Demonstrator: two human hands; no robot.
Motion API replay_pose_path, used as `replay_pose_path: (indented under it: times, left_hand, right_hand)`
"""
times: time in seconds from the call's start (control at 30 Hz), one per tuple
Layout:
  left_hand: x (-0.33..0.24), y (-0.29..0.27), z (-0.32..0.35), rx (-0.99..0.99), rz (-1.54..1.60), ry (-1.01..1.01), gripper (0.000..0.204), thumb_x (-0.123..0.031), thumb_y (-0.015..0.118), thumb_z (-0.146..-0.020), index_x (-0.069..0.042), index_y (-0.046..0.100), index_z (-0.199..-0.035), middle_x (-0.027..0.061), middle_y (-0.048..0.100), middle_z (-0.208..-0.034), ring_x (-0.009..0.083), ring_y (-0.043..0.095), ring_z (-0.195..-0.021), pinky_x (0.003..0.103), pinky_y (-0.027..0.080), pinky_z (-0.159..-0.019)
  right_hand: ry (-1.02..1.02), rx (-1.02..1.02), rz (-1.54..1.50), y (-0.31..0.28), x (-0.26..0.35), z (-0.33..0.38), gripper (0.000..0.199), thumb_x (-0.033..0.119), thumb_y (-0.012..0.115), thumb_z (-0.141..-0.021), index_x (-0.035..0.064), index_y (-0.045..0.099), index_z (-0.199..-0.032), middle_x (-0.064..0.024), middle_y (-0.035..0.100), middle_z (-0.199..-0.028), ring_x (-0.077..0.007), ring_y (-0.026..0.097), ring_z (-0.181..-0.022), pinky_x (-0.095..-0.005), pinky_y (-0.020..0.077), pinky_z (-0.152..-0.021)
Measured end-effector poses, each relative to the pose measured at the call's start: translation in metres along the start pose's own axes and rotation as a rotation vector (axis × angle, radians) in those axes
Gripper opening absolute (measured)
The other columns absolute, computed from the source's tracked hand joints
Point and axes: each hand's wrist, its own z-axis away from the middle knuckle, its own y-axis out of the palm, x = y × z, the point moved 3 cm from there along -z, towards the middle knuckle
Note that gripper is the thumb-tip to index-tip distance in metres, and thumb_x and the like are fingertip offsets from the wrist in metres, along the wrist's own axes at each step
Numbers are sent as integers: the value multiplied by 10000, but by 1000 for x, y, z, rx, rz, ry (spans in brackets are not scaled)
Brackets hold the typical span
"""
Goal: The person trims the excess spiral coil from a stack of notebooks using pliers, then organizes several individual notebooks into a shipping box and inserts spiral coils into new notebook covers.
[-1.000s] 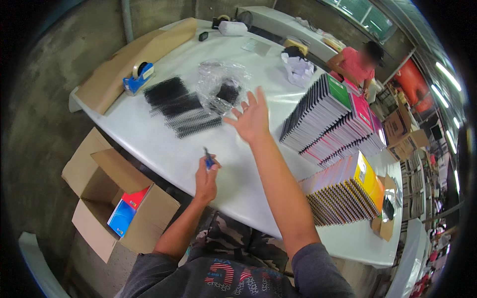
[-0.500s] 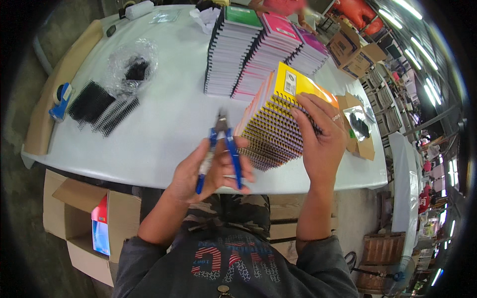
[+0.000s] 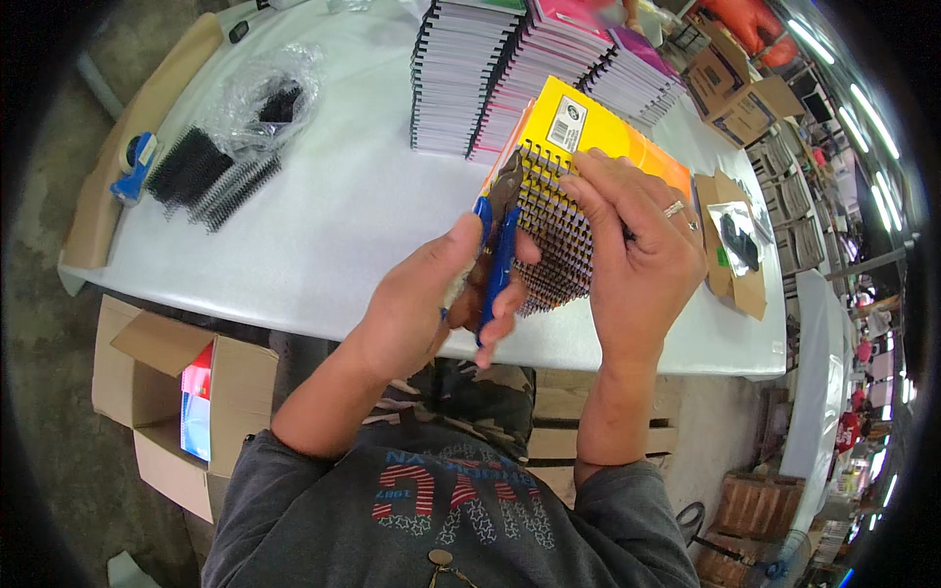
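My left hand (image 3: 431, 284) is wrapped round blue-handled cutting pliers (image 3: 502, 240). Their dark jaws reach the left end of the binding coil on the top yellow notebook (image 3: 573, 118). That notebook tops a tall stack of spiral-bound notebooks (image 3: 549, 255), its coil edges facing me. On the stack's right side rests my right hand (image 3: 647, 230), thumb and fingers closed at the coil edge of the top notebook. Whatever is between those fingertips is hidden.
Behind stand stacks of green notebooks (image 3: 456, 88) and pink notebooks (image 3: 549, 73). Black binding coils (image 3: 191, 167), a plastic bag (image 3: 265, 98) and a blue tape dispenser (image 3: 134, 167) lie at left. An open carton (image 3: 240, 392) sits below the table's left front edge.
The pliers in my left hand have moved right and up, from beside the stack to the top notebook's coil end. My right hand stays at the coil edge.
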Motion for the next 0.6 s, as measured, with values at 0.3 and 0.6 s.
replay_pose_path:
  times: [0.3,0.6]
  left_hand:
    - [-9,8,6,-347,-753,22,548,-454,384,-937,38,457,-1167,163,604,-907,289,602,-822,399,464,-759]
    - [-1,-6,7,-32,169,-117,701,-552,248,-927,63,390,-1233,256,572,-974,405,596,-945,557,435,-872]
  right_hand:
    - [-26,47,63,-4,1,1,187,168,758,-661,130,701,-835,9,668,-852,-182,614,-750,-303,456,-681]
    - [-31,2,11,1,-2,5,192,159,760,-655,143,705,-839,20,668,-845,-172,613,-754,-299,456,-688]
